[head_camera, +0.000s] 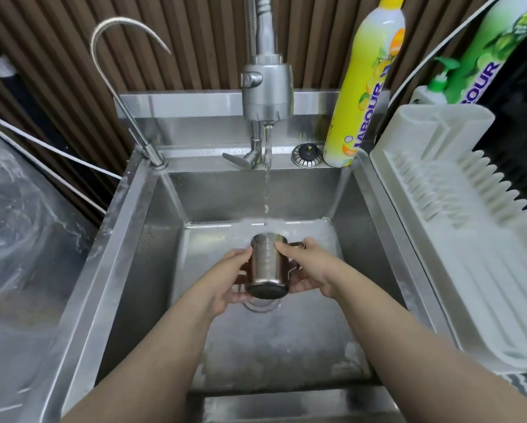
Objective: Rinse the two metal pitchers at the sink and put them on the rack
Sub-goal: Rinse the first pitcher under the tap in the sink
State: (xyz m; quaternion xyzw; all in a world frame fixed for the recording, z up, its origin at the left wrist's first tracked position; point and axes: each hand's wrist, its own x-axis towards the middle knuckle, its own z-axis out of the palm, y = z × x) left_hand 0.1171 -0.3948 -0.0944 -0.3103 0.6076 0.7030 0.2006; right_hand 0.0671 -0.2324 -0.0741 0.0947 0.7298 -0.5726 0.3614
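Observation:
A small metal pitcher [267, 267] hangs over the middle of the steel sink [128, 239], tilted with its mouth away from me and its base towards me. Water runs from the tap [267, 93] onto its rim. My left hand [233, 276] cups its left side and underside. My right hand [308, 267] grips its right side by the handle, thumb on the wall. A second handle shows by my left palm; I cannot tell whether it belongs to another pitcher. The white plastic rack [457, 227] stands to the right of the sink with nothing on it.
A thin curved filter tap [125, 96] rises at the sink's back left. A yellow detergent bottle [363, 87] and a sink strainer plug [306, 153] stand on the back ledge. Green soap bottles [476, 68] sit behind the rack. Clear plastic sheeting [15, 227] covers the left counter.

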